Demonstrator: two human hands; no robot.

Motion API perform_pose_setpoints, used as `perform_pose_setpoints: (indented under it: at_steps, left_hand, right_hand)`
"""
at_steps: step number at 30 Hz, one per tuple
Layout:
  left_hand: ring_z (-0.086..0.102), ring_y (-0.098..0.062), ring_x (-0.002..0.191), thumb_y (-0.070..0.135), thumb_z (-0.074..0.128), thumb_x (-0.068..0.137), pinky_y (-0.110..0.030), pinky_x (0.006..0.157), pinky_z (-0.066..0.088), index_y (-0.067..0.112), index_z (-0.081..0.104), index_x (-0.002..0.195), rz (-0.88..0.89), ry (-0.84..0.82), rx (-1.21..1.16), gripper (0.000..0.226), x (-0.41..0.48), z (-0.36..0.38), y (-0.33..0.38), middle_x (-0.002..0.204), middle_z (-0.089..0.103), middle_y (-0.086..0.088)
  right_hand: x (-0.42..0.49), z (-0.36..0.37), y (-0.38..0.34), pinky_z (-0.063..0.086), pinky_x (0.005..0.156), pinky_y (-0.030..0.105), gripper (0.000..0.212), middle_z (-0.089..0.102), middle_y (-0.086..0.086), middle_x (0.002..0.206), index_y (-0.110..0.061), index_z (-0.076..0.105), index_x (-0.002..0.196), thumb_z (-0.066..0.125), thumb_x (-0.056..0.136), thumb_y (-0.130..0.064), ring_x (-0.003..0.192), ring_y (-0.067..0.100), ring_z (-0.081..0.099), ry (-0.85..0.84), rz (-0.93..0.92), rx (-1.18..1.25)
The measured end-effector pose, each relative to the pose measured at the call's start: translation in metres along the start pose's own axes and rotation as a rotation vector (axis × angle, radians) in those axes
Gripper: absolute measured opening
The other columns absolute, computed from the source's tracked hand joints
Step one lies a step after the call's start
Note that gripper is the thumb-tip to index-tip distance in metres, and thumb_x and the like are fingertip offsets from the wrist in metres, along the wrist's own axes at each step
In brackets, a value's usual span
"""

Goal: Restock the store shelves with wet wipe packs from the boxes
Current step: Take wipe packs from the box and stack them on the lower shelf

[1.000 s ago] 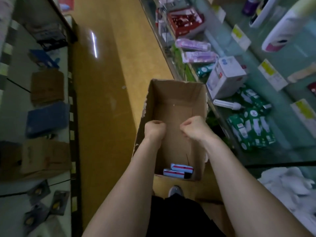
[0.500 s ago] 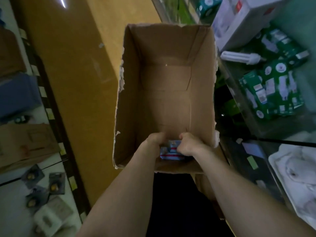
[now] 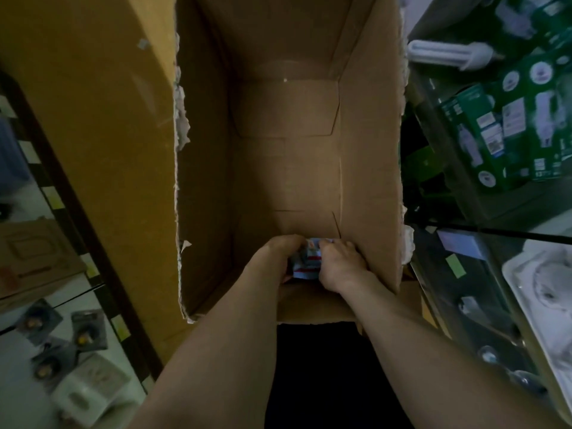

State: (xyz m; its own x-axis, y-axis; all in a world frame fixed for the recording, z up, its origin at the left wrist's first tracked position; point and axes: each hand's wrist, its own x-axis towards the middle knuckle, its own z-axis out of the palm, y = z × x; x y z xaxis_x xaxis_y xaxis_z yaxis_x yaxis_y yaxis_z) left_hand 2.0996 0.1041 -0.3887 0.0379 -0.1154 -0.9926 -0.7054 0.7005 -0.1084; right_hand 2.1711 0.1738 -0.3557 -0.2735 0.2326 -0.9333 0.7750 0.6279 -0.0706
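Your left hand (image 3: 275, 258) and right hand (image 3: 339, 264) are both down at the near end of the one open box (image 3: 204, 181), fingers curled tight on the blue, red-striped packs (image 3: 306, 261) squeezed between them. Your fingers hide how many packs there are. The box walls hem in your wrists; to your right lie one loose bulb (image 3: 448, 54) and green cartons (image 3: 507, 125), and to your left three blister packs (image 3: 83, 329).

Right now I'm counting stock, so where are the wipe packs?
In the head view, the packs lie at the near end of the box, gripped between the left hand and the right hand.
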Motion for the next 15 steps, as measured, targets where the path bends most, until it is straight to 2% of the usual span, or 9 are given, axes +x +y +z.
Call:
perform_pose_setpoints:
  at_steps: [1, 2, 4, 7, 9, 12, 15]
  left_hand:
    - [0.064, -0.025, 0.078, 0.026, 0.058, 0.094, -0.038, 0.073, 0.056, 0.007, 0.059, 0.099, 0.013, -0.015, -0.007, 0.020, 0.001, 0.003, 0.000, 0.096, 0.066, -0.013]
    - [0.062, -0.024, 0.073, 0.024, 0.059, 0.094, -0.038, 0.069, 0.055, 0.008, 0.059, 0.091, 0.031, -0.019, -0.007, 0.017, 0.003, 0.005, 0.001, 0.091, 0.064, -0.013]
    - [0.060, -0.025, 0.074, 0.025, 0.057, 0.096, -0.039, 0.065, 0.053, 0.011, 0.060, 0.086, 0.051, -0.062, -0.032, 0.018, 0.005, 0.007, 0.006, 0.091, 0.063, -0.015]
    - [0.059, -0.027, 0.095, 0.037, 0.052, 0.097, -0.044, 0.097, 0.047, 0.015, 0.064, 0.100, 0.012, -0.142, -0.107, 0.025, 0.003, 0.006, 0.012, 0.091, 0.062, -0.013]
    - [0.057, -0.029, 0.099, 0.041, 0.062, 0.090, -0.047, 0.104, 0.042, 0.014, 0.062, 0.095, -0.027, -0.140, -0.161, 0.028, 0.008, 0.003, 0.012, 0.095, 0.059, -0.012]
    - [0.057, -0.026, 0.087, 0.038, 0.064, 0.088, -0.042, 0.099, 0.045, 0.011, 0.059, 0.082, -0.023, -0.172, -0.256, 0.028, -0.001, -0.003, 0.014, 0.087, 0.058, -0.011]
    - [0.057, -0.023, 0.070, 0.034, 0.056, 0.091, -0.033, 0.069, 0.049, 0.011, 0.061, 0.079, 0.059, -0.235, -0.356, 0.026, -0.025, -0.012, 0.027, 0.074, 0.062, -0.010]
  right_hand:
    - [0.002, 0.000, 0.000, 0.037, 0.107, 0.041, 0.058, 0.035, 0.010, 0.145, -0.018, 0.034, 0.144, 0.059, 0.091, -0.017, 0.132, 0.031, 0.033, -0.009, 0.003, -0.004]
    - [0.004, 0.000, -0.001, 0.038, 0.106, 0.042, 0.061, 0.035, 0.010, 0.145, -0.020, 0.033, 0.145, 0.060, 0.091, -0.019, 0.131, 0.031, 0.033, -0.020, 0.004, 0.000]
    - [0.007, -0.001, -0.004, 0.039, 0.103, 0.042, 0.067, 0.035, 0.008, 0.145, -0.023, 0.030, 0.146, 0.064, 0.089, -0.026, 0.130, 0.031, 0.035, -0.034, 0.004, 0.040]
    - [0.009, -0.006, -0.008, 0.042, 0.100, 0.040, 0.065, 0.044, 0.006, 0.139, -0.024, 0.036, 0.142, 0.067, 0.086, -0.030, 0.125, 0.029, 0.043, -0.003, 0.020, 0.146]
    - [0.008, -0.010, -0.010, 0.043, 0.097, 0.036, 0.062, 0.050, 0.006, 0.135, -0.024, 0.039, 0.141, 0.067, 0.086, -0.031, 0.121, 0.027, 0.048, 0.045, 0.015, 0.163]
    - [0.002, -0.016, -0.013, 0.043, 0.092, 0.031, 0.058, 0.054, 0.005, 0.131, -0.025, 0.044, 0.138, 0.067, 0.086, -0.034, 0.118, 0.026, 0.052, 0.154, -0.025, 0.152]
    - [-0.009, -0.027, -0.024, 0.041, 0.099, 0.035, 0.061, 0.051, 0.004, 0.136, -0.024, 0.044, 0.140, 0.067, 0.083, -0.029, 0.126, 0.027, 0.046, 0.310, -0.109, 0.173]
